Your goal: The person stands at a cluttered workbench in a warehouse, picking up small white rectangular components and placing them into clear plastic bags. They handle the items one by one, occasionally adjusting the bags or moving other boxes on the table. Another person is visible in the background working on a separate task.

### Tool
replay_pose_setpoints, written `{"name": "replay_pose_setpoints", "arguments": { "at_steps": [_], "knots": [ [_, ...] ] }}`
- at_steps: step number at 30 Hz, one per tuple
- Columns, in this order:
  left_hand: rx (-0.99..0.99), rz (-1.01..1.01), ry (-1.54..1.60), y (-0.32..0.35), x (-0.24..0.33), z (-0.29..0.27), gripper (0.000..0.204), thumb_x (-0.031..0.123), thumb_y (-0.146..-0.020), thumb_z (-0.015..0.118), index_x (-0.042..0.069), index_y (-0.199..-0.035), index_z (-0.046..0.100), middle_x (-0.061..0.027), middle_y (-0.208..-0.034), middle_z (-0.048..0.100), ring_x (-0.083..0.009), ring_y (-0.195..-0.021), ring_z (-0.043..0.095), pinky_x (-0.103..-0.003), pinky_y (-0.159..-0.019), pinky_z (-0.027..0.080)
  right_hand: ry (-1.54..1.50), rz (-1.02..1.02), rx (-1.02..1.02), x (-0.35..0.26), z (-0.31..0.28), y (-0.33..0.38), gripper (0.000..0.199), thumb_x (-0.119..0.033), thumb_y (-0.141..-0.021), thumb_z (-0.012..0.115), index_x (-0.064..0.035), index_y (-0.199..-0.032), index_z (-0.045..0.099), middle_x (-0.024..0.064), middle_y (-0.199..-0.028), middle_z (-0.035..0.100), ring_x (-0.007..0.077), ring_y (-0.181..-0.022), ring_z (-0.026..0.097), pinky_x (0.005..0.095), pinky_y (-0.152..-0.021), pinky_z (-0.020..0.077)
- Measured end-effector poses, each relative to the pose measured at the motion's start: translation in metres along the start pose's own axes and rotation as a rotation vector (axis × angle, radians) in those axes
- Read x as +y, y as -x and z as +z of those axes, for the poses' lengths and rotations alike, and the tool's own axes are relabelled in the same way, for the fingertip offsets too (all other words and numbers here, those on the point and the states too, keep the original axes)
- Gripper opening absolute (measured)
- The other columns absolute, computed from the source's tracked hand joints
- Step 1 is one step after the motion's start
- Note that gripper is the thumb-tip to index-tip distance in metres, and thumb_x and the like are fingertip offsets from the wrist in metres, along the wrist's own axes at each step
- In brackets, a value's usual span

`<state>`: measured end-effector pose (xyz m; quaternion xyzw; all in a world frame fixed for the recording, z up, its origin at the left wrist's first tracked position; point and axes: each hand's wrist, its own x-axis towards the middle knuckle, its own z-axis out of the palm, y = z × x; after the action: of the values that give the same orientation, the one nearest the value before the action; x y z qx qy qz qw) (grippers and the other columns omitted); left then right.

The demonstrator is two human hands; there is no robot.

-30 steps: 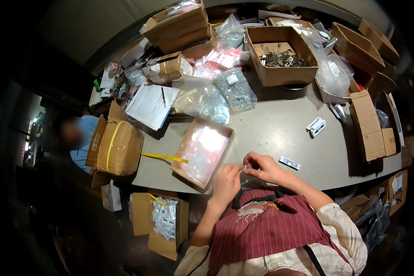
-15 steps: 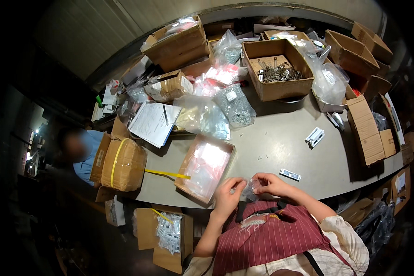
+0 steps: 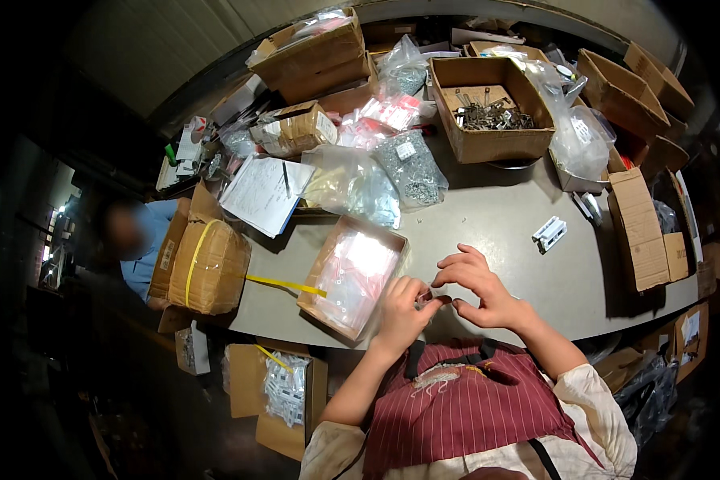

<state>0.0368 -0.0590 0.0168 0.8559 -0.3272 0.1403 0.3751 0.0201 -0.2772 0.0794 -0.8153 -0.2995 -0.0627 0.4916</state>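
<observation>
My left hand (image 3: 404, 314) is closed in a pinch at the front edge of the table, beside the open shallow box. A small clear plastic bag (image 3: 424, 302) shows between its fingertips, mostly hidden by the fingers. Just to the right, my right hand (image 3: 482, 290) hovers with fingers apart and slightly curled, nothing visible in it. The shallow cardboard box (image 3: 306, 300) holds flat clear bags with pinkish edges. Further right on the table lie white-and-grey hardware pieces (image 3: 550, 233).
A large carton (image 3: 500, 150) of metal parts stands at the back, near a bag of small hardware (image 3: 412, 172). Papers with a pen (image 3: 266, 192) lie left. A strapped carton (image 3: 216, 268) overhangs the left edge, beside another person in blue (image 3: 144, 256). Below is an open carton (image 3: 284, 392).
My right hand has come off the clear bag and risen forward, its fingers spreading. The left hand keeps its pinch, slightly further forward. A small white piece on the table is now hidden.
</observation>
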Motion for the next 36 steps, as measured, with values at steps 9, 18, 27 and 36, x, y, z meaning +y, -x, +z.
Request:
{"name": "replay_pose_setpoints", "arguments": {
  "at_steps": [9,18,27,36],
  "knots": [
    [-0.099,0.023,-0.147,-0.013,0.001,0.001,0.039,0.004,-0.073,0.075,0.001,-0.107,0.057,-0.0153,-0.100,0.062,-0.0376,-0.100,0.058,-0.048,-0.088,0.045,0.317,0.004,-0.209,0.018,0.014,0.016,0.052,-0.014,-0.069,0.064,-0.0168,-0.120,0.072,0.0053,-0.130,0.066,0.0304,-0.136,0.046,0.0628,-0.120,0.0107],
    [-0.145,-0.318,0.196,0.026,-0.019,0.050,0.034,0.008,-0.077,0.080,0.004,-0.102,0.058,-0.0125,-0.086,0.067,-0.0321,-0.087,0.066,-0.043,-0.079,0.052,0.312,0.302,0.231,0.164,0.011,-0.026,0.020,-0.007,-0.081,0.064,-0.0044,-0.100,0.070,0.0148,-0.102,0.066,0.0361,-0.097,0.064,0.0419,-0.086,0.0529],
    [-0.179,-0.428,0.213,0.041,-0.022,0.062,0.033,0.011,-0.080,0.078,0.004,-0.106,0.060,-0.0126,-0.089,0.069,-0.0328,-0.087,0.066,-0.043,-0.079,0.051,0.771,0.460,0.128,0.212,0.011,-0.012,0.015,-0.012,-0.080,0.064,-0.0005,-0.088,0.069,0.0219,-0.083,0.067,0.0409,-0.076,0.067,0.0502,-0.070,0.0558],
    [-0.233,-0.558,0.199,0.022,-0.005,0.055,0.027,0.017,-0.087,0.064,0.000,-0.109,0.065,-0.0221,-0.107,0.067,-0.0408,-0.101,0.064,-0.045,-0.089,0.051,0.470,0.625,-0.032,0.166,0.026,0.018,0.027,-0.022,-0.074,0.070,0.0034,-0.081,0.071,0.0260,-0.080,0.069,0.0427,-0.076,0.068,0.0463,-0.073,0.0557]
  ]
}}
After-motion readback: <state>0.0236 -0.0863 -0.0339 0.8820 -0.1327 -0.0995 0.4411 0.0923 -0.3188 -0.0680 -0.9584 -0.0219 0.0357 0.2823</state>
